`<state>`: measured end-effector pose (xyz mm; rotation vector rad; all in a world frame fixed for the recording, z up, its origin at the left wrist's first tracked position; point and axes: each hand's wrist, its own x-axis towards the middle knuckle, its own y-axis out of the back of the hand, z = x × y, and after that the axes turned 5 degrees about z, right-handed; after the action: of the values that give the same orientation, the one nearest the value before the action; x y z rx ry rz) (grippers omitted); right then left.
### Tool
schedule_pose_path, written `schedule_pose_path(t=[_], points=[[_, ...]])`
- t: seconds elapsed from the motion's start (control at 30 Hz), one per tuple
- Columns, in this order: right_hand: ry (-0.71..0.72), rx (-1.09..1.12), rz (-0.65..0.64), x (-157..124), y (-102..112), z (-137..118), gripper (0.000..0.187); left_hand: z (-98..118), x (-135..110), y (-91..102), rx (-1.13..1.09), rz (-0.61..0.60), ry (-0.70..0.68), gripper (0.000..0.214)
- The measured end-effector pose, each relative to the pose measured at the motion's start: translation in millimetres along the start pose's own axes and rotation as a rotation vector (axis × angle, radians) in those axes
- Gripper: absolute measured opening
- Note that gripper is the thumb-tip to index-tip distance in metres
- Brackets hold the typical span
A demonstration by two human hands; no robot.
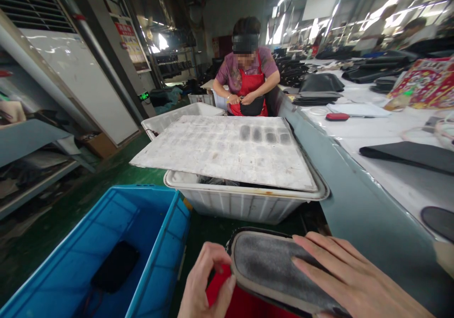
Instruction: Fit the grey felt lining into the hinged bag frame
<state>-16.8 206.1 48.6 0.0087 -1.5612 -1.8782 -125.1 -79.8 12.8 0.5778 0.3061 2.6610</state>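
Observation:
An oblong soft case [273, 262] with a grey face, a pale border and a black edge lies low in the view, its near right end partly covered. My left hand [209, 280] is closed at its left end, thumb and forefinger pinching the rim. Across the face from the right, my right hand [340, 270] rests with long fingers laid over it, and a fingertip shows at the near edge, holding the case. Red cloth [248, 306] shows under the case and behind my left fingers.
A blue crate [156, 256] at left holds a black case [116, 267]. Ahead, a stained white board [213, 147] lies over white tubs [227, 204]. A co-worker [248, 72] in a red apron handles a dark piece beyond it. At right, a worktable [358, 128] bears black sheets.

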Motion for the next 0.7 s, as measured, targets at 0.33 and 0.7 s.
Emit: schedule_pose_path(t=[0.33, 0.7], points=[[-0.011, -0.065, -0.093, 10, 18, -2, 0.083, 6, 27, -11.3, -0.177, -0.003, 0.482, 0.045], [-0.279, 0.271, -0.2, 17, 34, -17, 0.123, 42, 46, -26.3, 0.433, -0.332, -0.428, 0.039]])
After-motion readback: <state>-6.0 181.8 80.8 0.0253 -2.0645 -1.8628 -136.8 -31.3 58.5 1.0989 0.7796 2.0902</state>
